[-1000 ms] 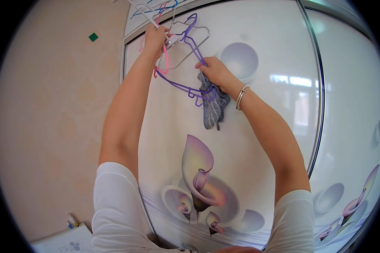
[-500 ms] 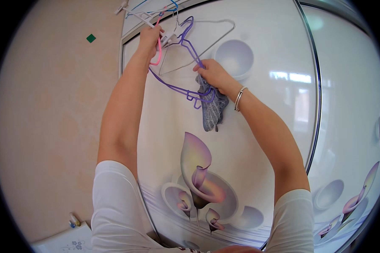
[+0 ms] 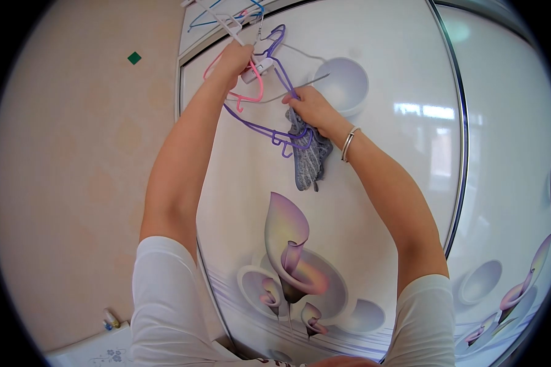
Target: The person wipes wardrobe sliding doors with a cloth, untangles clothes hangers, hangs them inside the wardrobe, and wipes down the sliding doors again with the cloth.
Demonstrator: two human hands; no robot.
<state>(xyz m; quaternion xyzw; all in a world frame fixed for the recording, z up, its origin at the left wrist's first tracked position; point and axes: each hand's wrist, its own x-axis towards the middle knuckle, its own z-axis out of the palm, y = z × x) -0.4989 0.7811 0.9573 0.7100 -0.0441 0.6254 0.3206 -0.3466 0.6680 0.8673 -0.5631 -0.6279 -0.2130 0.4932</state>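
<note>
High against the wardrobe door, my left hand [image 3: 236, 61] is closed around a slanting white plastic bar [image 3: 225, 19], which has a white block [image 3: 257, 70] at its lower end. A pink hanger [image 3: 262, 90] hangs at that hand; whether the fingers also grip it I cannot tell. To the right, my right hand [image 3: 315, 109] is closed on the side of a purple hanger [image 3: 281, 74]. A grey patterned cloth [image 3: 309, 160] dangles below that hand, beside the hanger's lower corner. Behind them runs a grey wire hanger [image 3: 312, 81], partly hidden.
A blue hanger [image 3: 211, 17] is at the top. The white sliding wardrobe door [image 3: 373, 202] has printed lilies and a dark-edged frame [image 3: 462, 128]. On the left is a beige wall [image 3: 73, 153] with a green diamond [image 3: 134, 58]. Small bottles [image 3: 111, 318] stand on a white surface [image 3: 98, 347].
My left hand has moved slightly right and down, with the white bar and pink hanger shifting and turning. My right hand, the purple hanger and the cloth are almost unmoved.
</note>
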